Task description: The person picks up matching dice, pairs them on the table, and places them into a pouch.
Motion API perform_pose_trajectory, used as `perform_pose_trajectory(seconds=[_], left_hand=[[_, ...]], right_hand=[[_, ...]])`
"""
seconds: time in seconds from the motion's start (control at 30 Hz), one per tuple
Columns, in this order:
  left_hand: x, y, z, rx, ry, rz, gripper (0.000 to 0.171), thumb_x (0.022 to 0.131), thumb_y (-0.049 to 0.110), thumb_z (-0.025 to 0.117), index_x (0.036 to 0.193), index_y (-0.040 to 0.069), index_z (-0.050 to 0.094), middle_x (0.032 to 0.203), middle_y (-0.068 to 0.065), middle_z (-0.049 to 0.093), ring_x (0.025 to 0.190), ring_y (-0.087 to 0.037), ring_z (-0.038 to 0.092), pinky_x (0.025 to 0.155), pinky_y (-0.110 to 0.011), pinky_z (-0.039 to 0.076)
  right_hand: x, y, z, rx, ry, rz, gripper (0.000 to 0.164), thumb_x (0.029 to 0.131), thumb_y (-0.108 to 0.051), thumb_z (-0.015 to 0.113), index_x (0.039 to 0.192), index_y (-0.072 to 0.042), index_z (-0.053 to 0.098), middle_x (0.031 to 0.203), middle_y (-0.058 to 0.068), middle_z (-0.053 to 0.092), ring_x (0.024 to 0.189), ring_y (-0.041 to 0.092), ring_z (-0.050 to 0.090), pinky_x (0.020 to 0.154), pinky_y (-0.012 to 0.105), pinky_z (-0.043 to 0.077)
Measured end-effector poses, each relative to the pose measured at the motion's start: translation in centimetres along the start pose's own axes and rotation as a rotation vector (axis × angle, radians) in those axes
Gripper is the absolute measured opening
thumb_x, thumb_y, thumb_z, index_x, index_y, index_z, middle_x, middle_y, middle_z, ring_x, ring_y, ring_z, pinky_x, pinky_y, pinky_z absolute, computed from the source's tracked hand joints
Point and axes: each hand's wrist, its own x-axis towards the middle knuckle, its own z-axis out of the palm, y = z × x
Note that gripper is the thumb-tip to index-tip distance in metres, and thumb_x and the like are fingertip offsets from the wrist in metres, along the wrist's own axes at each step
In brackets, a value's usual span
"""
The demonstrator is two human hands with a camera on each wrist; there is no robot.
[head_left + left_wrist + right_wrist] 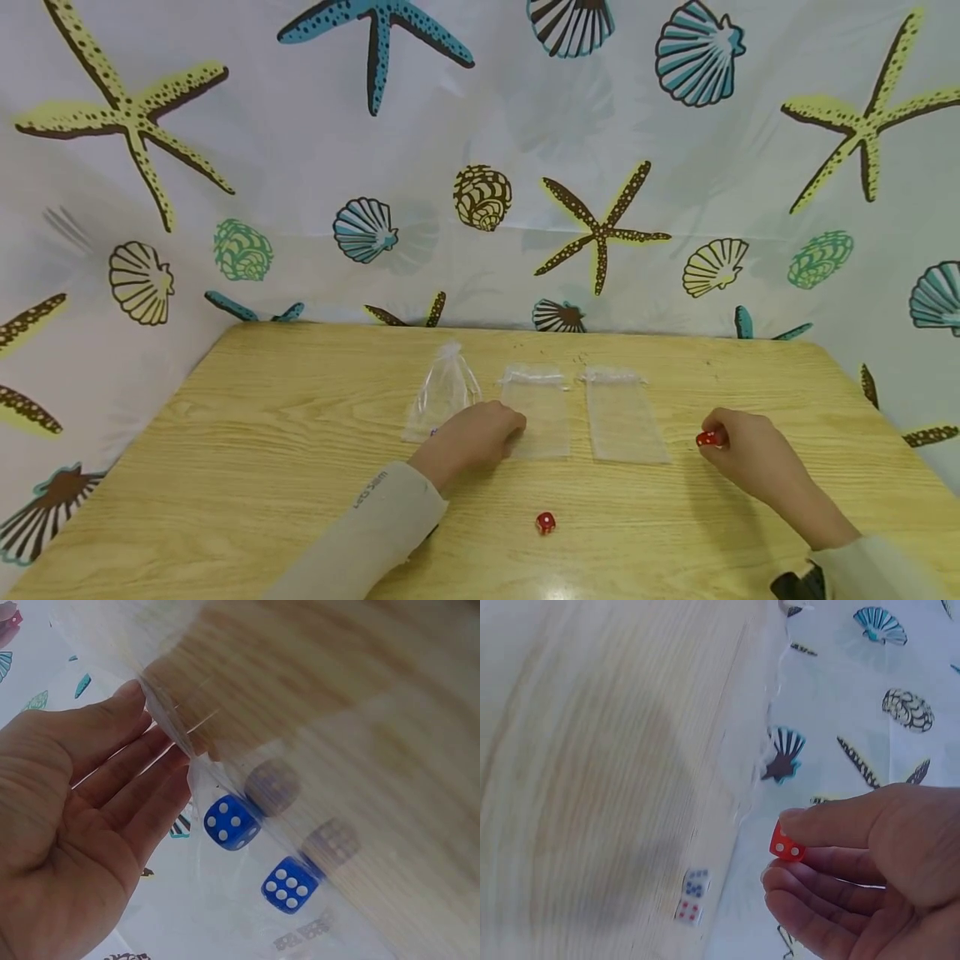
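In the head view my left hand (472, 437) reaches between the left drawstring bag (444, 387) and the middle sheer bag (534, 408). Its fingertips touch sheer bag material in the left wrist view, fingers (124, 776) fairly straight and spread. Two blue dice, one upper (232, 823) and one lower (290, 885), lie near them. My right hand (757, 454) pinches a red die (707, 438) between thumb and fingertips, above the table right of the right sheer bag (626, 421). Another red die (545, 522) lies on the table in front of the bags.
The wooden table (285, 425) ends at a hanging curtain (420, 275) printed with shells and starfish. In the right wrist view, two pale dice lie on the wood, one with blue pips (696, 883) and one with red pips (688, 910).
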Motion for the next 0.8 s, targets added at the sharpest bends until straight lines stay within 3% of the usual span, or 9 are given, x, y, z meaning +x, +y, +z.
perform_pose_trajectory(seconds=[0.57,0.8], left_hand=[[0.0,0.1,0.1,0.030,0.027,0.004,0.025,0.090,0.006,0.061,0.070,0.015,0.048,0.063,0.004,0.040,0.063,-0.012,0.037,0.062,-0.025,0.034],[-0.1,0.0,-0.1,0.017,0.002,0.000,0.025,0.089,0.005,0.062,0.070,0.013,0.047,0.063,0.003,0.037,0.062,-0.012,0.034,0.060,-0.026,0.032]], right_hand=[[-0.3,-6.5,2.8,0.073,-0.064,-0.095,0.011,0.080,-0.014,0.075,0.082,-0.009,0.066,0.067,-0.004,0.059,0.058,0.006,0.049,0.052,0.021,0.042],[-0.1,-8.3,4.1,0.099,-0.101,-0.171,0.010,0.080,-0.015,0.074,0.078,-0.011,0.065,0.064,-0.006,0.056,0.055,0.004,0.045,0.051,0.020,0.039]])
